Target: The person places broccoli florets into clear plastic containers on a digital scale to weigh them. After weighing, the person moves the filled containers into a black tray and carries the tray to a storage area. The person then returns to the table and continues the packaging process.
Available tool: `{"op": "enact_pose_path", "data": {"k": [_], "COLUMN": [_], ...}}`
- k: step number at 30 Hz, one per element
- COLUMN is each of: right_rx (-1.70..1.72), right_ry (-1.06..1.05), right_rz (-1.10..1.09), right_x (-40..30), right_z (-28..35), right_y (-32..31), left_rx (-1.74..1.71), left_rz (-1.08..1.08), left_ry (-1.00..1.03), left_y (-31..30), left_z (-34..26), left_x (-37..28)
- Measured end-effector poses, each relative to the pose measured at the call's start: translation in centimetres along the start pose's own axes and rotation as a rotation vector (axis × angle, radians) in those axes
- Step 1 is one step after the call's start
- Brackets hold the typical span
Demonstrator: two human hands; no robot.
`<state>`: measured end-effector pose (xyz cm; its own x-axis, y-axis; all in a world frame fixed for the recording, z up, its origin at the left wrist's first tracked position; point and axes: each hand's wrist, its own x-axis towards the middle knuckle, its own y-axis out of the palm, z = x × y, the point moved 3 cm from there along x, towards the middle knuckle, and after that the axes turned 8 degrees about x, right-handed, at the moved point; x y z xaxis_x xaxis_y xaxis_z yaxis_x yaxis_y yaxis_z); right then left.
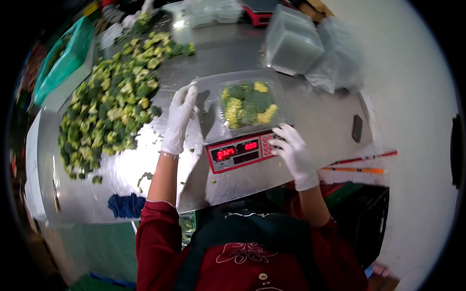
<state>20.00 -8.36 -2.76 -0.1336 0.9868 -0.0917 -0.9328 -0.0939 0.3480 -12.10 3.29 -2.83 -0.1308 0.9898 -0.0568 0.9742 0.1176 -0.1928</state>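
Note:
A clear plastic tray of broccoli florets (249, 103) rests on the metal pan of a red electronic scale (236, 168). Red digits glow on the scale's display. My right hand (294, 156), in a white glove, is over the keypad at the scale's right end, fingers spread and holding nothing. Beside the left edge of the pan is my left hand (180, 116), also gloved, its fingers half bent with no object seen in them. A large heap of loose broccoli florets (113, 102) lies on the steel table (327, 120) to the left.
Clear plastic trays (293, 43) are stacked behind the scale, beside a plastic bag (338, 58). A dark flat object (357, 128) lies at right. A blue cloth (126, 206) sits near the front edge. Across the table, another person's gloved hand (130, 21) is by the broccoli, near a green-lined crate (67, 62).

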Motion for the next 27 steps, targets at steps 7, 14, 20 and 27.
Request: {"op": "enact_pose_path", "data": {"k": [7, 14, 20, 27], "right_rx": [0.115, 0.392, 0.344, 0.264], "right_ry": [0.007, -0.381, -0.536, -0.477], "right_rz": [-0.441, -0.456, -0.767, -1.421], "right_x": [2.0, -9.5, -30.3, -57.5], "right_z": [-1.5, 4.0, 11.9, 9.9], "right_y": [3.8, -7.7, -23.1, -47.4], "left_rx": [-0.133, -0.346, -0.304, -0.126], "left_rz": [0.265, 0.421, 1.066, 1.131], "left_ry": [-0.033, 0.168, 0.179, -0.086], "left_y": [8.0, 20.1, 32.2, 42.2], "left_z": [0.3, -4.2, -7.7, -1.8], "left_x": [-0.6, -20.7, -29.5, -33.3]}}
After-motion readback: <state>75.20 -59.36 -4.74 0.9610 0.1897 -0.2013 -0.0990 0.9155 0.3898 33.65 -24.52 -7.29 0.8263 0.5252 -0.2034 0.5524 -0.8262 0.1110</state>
